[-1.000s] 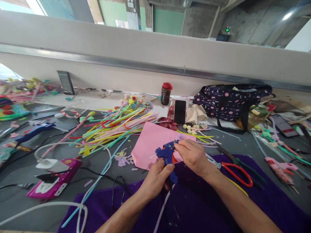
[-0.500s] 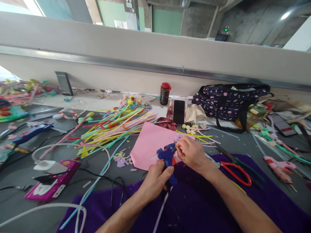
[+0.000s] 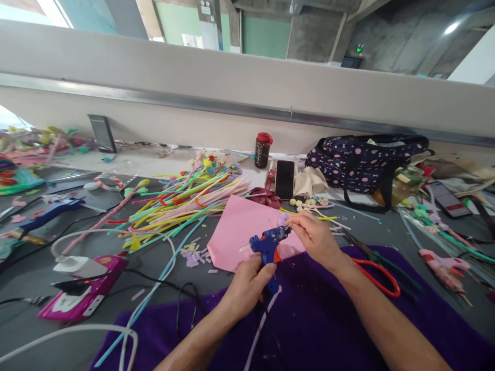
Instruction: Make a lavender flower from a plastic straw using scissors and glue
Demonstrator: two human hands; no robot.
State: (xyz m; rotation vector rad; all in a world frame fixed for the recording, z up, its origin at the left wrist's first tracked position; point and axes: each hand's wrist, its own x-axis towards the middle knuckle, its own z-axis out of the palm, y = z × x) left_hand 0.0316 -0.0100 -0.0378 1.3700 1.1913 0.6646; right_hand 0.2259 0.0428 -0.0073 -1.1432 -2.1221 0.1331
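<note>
My left hand (image 3: 249,281) is wrapped round the handle of a blue glue gun (image 3: 263,248), with its nozzle end pointing right and a clear glue stick (image 3: 245,248) poking out of its back. Beside the nozzle, my right hand (image 3: 315,237) pinches with thumb and forefinger; what sits between the fingertips is too small to make out. Under the gun lies a pink sheet (image 3: 232,226), with a small lilac piece (image 3: 283,220) near the right fingertips. A pale lilac strip (image 3: 257,335) hangs below my left hand over the purple cloth (image 3: 320,319).
Bundled pipe cleaners (image 3: 193,198) and cut lilac bits (image 3: 195,256) lie left of the sheet. A magenta power strip (image 3: 100,281) trails cables. Red-handled scissors (image 3: 381,278) and a pink glue gun (image 3: 444,268) lie right. Behind stand a bottle (image 3: 262,152), phone (image 3: 284,179) and patterned bag (image 3: 348,165).
My right hand has moved slightly right, away from the glue gun's front, showing more of the nozzle. My left hand keeps its hold on the gun, almost unmoved.
</note>
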